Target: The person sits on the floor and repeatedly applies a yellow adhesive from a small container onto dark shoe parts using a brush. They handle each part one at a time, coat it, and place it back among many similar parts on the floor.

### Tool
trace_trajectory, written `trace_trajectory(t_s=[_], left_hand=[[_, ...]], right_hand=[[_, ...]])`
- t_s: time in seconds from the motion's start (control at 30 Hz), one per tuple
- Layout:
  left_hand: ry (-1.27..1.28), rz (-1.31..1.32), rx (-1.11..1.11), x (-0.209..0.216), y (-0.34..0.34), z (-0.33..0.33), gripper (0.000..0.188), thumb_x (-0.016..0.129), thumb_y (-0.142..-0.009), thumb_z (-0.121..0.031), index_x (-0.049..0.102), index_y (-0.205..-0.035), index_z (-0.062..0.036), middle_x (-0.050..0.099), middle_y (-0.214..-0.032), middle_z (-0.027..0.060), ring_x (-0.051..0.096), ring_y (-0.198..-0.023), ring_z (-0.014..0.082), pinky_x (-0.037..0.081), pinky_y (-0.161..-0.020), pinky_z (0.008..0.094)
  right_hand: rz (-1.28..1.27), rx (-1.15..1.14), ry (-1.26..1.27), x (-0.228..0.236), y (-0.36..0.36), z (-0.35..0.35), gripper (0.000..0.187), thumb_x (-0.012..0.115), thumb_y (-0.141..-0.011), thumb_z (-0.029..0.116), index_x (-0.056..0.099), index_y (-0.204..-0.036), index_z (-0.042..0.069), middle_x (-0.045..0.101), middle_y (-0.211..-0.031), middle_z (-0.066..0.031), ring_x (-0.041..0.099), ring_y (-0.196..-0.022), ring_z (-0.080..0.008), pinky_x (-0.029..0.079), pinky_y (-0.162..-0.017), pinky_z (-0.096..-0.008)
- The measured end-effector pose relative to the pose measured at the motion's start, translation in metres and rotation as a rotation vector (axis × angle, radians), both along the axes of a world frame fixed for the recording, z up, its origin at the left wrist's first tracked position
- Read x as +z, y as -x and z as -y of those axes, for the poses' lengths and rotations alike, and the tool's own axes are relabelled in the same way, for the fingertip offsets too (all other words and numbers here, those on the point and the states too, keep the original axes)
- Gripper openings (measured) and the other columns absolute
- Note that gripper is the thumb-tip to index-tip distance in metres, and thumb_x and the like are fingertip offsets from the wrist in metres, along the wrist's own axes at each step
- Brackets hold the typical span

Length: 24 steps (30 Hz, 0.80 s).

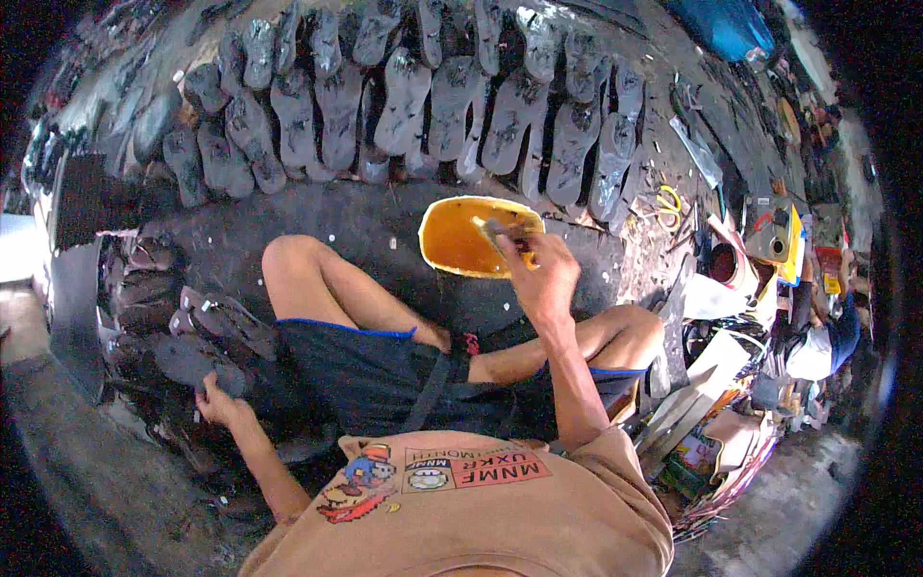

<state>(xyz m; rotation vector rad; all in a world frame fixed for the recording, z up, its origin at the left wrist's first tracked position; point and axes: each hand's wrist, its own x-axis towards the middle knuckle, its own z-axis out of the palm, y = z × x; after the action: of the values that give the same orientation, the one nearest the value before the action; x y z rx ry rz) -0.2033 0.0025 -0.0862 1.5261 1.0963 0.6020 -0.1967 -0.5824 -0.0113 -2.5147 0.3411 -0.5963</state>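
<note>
Right hand (pixel 544 272) and small tool (pixel 492 231) met over the right side of a white-rimmed tub (pixel 422 234), the fingers drawn in closely round the tool. Amber contents (pixel 452 231) showed inside. Away to the left, the left hand (pixel 219 402) was partly open, its fingertips at the near edge of a dark sole (pixel 199 363), which lay beside other footwear pieces (pixel 149 288); whether it gripped the sole or merely touched it, I could not tell.

The tub sat just beyond the crossed legs (pixel 361 300), so a shifted shin or a low wrist could have knocked it and spilled the amber stuff. Drips from an overloaded tool might have marked the dark floor covering (pixel 317 207) or the rows of soles (pixel 404 101) near the far rim. A sole held only by fingertips could have slipped.

Motion blur smeared the tool, and the fingers covered its handle; it may have been a brush. Whether its pale end was dipping or hovering was unclear. Shadow swallowed much beneath the left forearm, and the fisheye's black border cut off the clutter at both sides.
</note>
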Motion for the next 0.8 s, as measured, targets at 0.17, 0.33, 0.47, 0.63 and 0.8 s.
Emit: trace_trajectory(t_s=[0.17,0.33,0.47,0.63,0.8], left_hand=[[-0.725,0.038,-0.442,0.115,0.000,0.115,0.056,0.072,-0.081,-0.005,0.057,-0.134,-0.0004,0.064,-0.123,0.0169,0.062,-0.111,0.0317,0.050,-0.098,0.0403],[-1.129,-0.155,-1.123,0.101,0.009,0.200,0.079,0.069,-0.071,0.007,0.046,-0.145,-0.0081,0.053,-0.135,0.0173,0.048,-0.128,0.0393,0.033,-0.112,0.0534],[-1.059,-0.179,-1.040,0.105,0.009,0.230,0.068,0.080,-0.071,-0.002,0.053,-0.133,-0.0049,0.054,-0.135,0.0173,0.042,-0.136,0.0418,0.029,-0.115,0.0541],[-0.808,0.006,-1.068,0.098,-0.004,0.236,0.046,0.086,-0.074,-0.006,0.064,-0.114,0.0000,0.066,-0.120,0.0141,0.060,-0.120,0.0344,0.045,-0.106,0.0435],[0.639,0.257,-1.026,0.094,-0.019,0.264,0.041,0.053,-0.102,-0.031,0.060,-0.129,0.0003,0.068,-0.124,0.0108,0.066,-0.109,0.0202,0.054,-0.093,0.0329]], right_hand=[[0.191,-0.376,-0.500,0.033,0.010,0.024,0.023,0.073,-0.096,0.020,0.070,-0.105,-0.001,0.075,-0.092,-0.0150,0.070,-0.081,-0.0199,0.055,-0.077,-0.0385],[0.092,-0.357,-0.345,0.021,0.023,0.036,0.024,0.072,-0.094,0.020,0.068,-0.104,-0.002,0.074,-0.088,-0.0175,0.071,-0.078,-0.0259,0.055,-0.075,-0.0397],[-0.183,-0.209,-0.457,0.030,0.052,0.016,0.026,0.075,-0.087,0.020,0.068,-0.099,-0.002,0.072,-0.081,-0.0158,0.064,-0.066,-0.0210,0.054,-0.067,-0.0366],[0.084,-0.349,-0.839,0.012,0.056,0.022,0.033,0.072,-0.093,0.025,0.068,-0.114,0.000,0.070,-0.091,-0.0089,0.066,-0.084,-0.0209,0.054,-0.078,-0.0357],[0.246,-0.332,-1.224,0.069,0.017,0.031,0.032,0.074,-0.095,0.025,0.070,-0.118,0.003,0.070,-0.100,-0.0018,0.063,-0.086,-0.0136,0.051,-0.080,-0.0278]])
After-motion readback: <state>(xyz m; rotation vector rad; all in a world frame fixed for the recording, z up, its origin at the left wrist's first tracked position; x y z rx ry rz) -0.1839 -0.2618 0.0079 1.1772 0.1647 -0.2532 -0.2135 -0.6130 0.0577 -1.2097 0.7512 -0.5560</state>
